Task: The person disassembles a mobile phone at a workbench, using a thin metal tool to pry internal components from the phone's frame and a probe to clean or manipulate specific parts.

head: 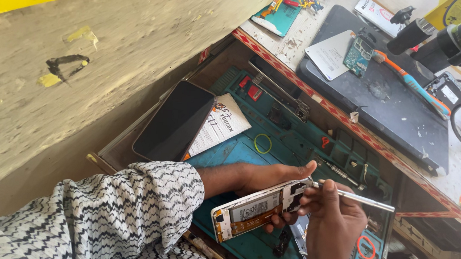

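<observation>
The left hand [270, 181] is cradling an opened phone [260, 207] from underneath, fingers wrapped around its edges and thumb stretching along the top side, so it's hanging tilted just above the teal work mat [250, 152]. The back cover is off and the battery and orange flex strip are showing. The right hand [334, 221] is pinching a thin metal tool [354, 198] between its fingertips, pen-style, and the tip is touching the phone's upper end near the camera area. A black phone [175, 122] is lying face up on the left with a white paper slip [221, 124] beside it, and a yellow ring [263, 143] is sitting on the mat. Up on the bench, an orange-and-blue toothbrush [412, 83] is resting on a dark pad [397, 110] near a small circuit board [358, 57]
</observation>
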